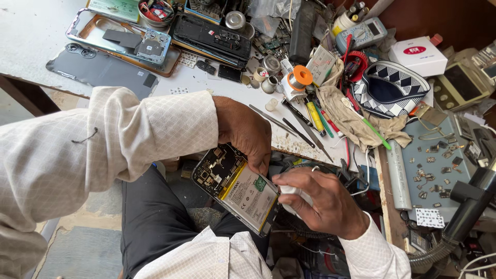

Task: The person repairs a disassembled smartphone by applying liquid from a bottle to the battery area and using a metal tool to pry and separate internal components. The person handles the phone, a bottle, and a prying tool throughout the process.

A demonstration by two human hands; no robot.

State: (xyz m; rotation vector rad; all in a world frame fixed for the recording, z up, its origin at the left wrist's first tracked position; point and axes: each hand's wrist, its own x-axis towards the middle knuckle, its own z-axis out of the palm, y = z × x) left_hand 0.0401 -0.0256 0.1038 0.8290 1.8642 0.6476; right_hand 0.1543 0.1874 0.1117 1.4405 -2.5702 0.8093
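Clutter is crowding the tabletop [31, 36] from its middle to its right edge: screwdrivers and tweezers [305, 126] are lying fanned toward the near edge, a solder spool [298, 78] is standing just behind them, and a crumpled rag [351, 121] and patterned pouch [390, 88] are blocking the right side. Opened phone shells [124, 41] are filling the far-left corner, leaving bare surface only along the far-left edge. Below the near edge, the left hand [245, 132] and right hand [320, 199] are closing around an opened phone [237, 188], taking up the gap above the lap.
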